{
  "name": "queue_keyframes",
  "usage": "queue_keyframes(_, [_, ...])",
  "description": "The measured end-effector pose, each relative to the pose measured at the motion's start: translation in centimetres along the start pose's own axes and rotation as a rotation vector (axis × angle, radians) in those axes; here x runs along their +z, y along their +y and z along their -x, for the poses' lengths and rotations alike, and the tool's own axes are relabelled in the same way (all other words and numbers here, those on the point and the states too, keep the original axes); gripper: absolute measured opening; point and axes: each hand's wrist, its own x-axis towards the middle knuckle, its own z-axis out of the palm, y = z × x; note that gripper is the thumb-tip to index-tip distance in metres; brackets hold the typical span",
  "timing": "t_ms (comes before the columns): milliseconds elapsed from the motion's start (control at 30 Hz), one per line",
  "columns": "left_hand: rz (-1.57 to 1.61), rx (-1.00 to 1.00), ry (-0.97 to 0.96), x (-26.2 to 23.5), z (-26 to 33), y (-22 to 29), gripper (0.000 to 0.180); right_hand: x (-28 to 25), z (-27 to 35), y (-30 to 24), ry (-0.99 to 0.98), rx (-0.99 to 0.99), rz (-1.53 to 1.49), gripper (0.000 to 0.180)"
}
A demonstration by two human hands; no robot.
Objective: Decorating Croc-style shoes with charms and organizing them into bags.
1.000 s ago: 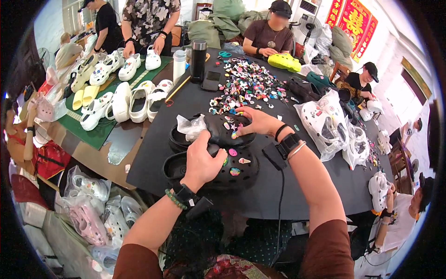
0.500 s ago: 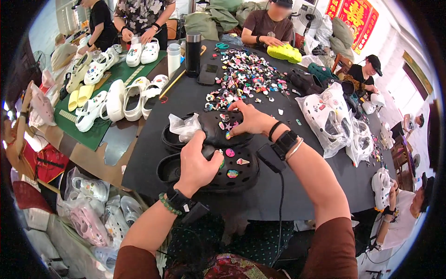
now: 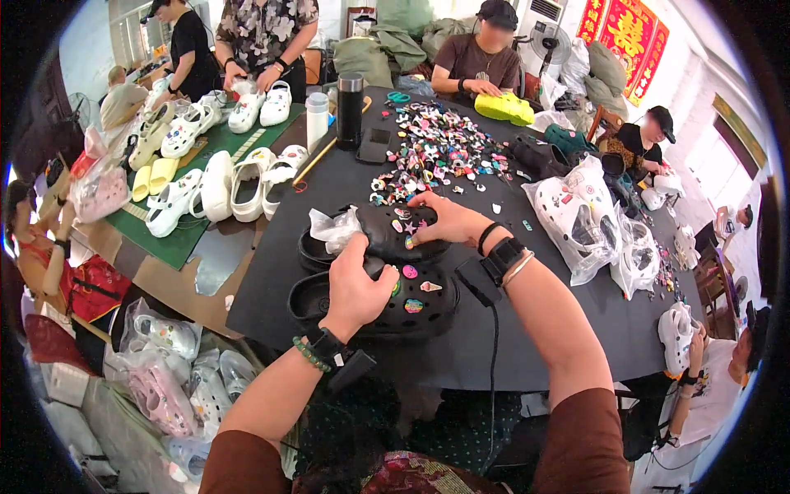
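Two black clogs lie side by side before me, soles down. On the nearer clog (image 3: 432, 317) several colourful charms sit in the holes, among them a pink face and an ice cream cone. My left hand (image 3: 360, 288) grips the farther clog (image 3: 383, 239) at its opening, its fingers partly hidden inside. Crumpled clear plastic (image 3: 336, 230) sticks out of that opening beside the fingertips. Over the farther clog's upper curls my right hand (image 3: 444, 222), fingers on the far side and thumb pressing by a rainbow-coloured charm (image 3: 410, 242).
Beyond the clogs spreads a heap of loose charms (image 3: 448, 148). A phone (image 3: 374, 146), a black bottle (image 3: 350, 111) and a stick lie or stand left of it. Bagged white clogs (image 3: 576, 214) are at right, white clogs (image 3: 216, 185) on a green mat. Several people work around the table.
My view has shifted slightly, so the table appears a little farther right and lower. Both hands keep nearly the same hold on the farther clog.
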Motion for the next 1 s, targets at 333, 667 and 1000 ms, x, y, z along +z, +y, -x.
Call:
queue_keyframes(333, [-0.019, 0.031, 0.021, 0.2, 0.0, -0.3, 0.031, 3.2, 4.6, 1.4, 0.353, -0.067, -0.207, 0.064])
queue_keyframes(667, [-0.057, 0.013, 0.016, 0.1, -0.1, -0.8, 0.033, 10.7, 11.7, -0.4, 0.774, -0.276, 0.019, 0.035])
queue_keyframes(1000, [-0.022, 0.024, 0.028, 0.1, 0.0, -0.5, 0.033, 15.2, 13.7, 0.3, 0.792, -0.187, -0.102, 0.057])
